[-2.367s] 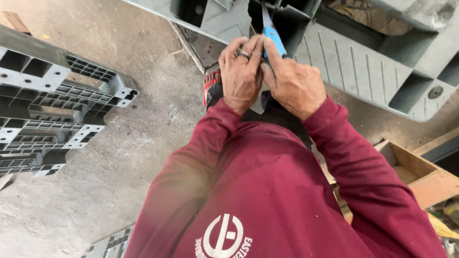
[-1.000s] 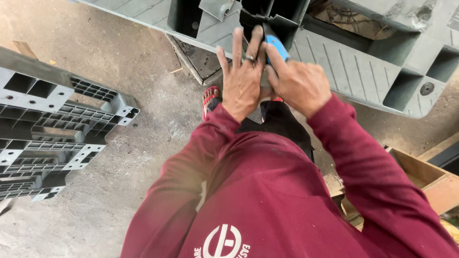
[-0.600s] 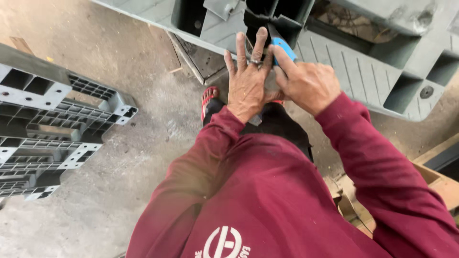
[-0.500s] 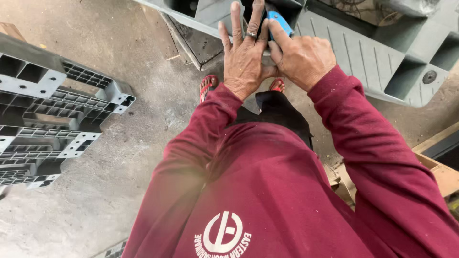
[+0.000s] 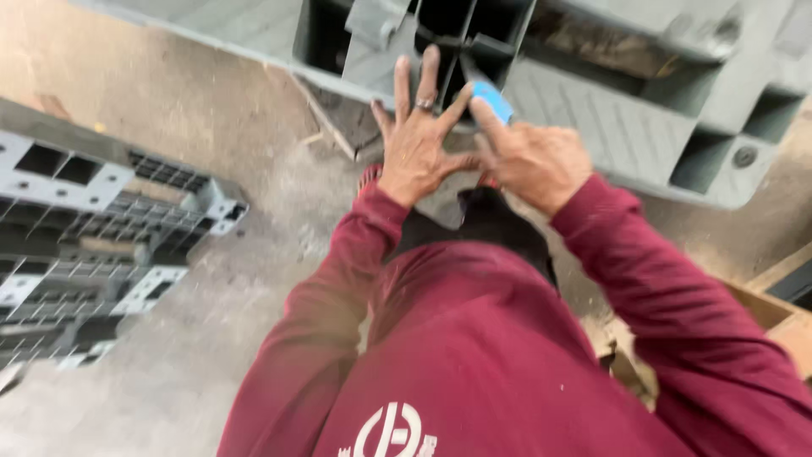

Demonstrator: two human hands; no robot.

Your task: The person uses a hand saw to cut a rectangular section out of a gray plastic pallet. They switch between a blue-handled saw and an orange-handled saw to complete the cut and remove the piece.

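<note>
Pinched in the right hand [image 5: 533, 161], a small blue tool [image 5: 492, 100] shows only its upper end, its long axis slanting up and away toward the grey plastic pallet [image 5: 609, 127]; its shape is blurred. Just beside it, the left hand [image 5: 420, 140] is spread flat, fingers wide, a ring on one, holding nothing, against the pallet's edge. Another grey pallet [image 5: 101, 228] lies well apart on the concrete floor [image 5: 194, 127].

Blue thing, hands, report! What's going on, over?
Left hand open, fingers spread flat on the grey pallet. Right hand pinching the blue tool at the pallet's edge. Nothing blocking.
</note>
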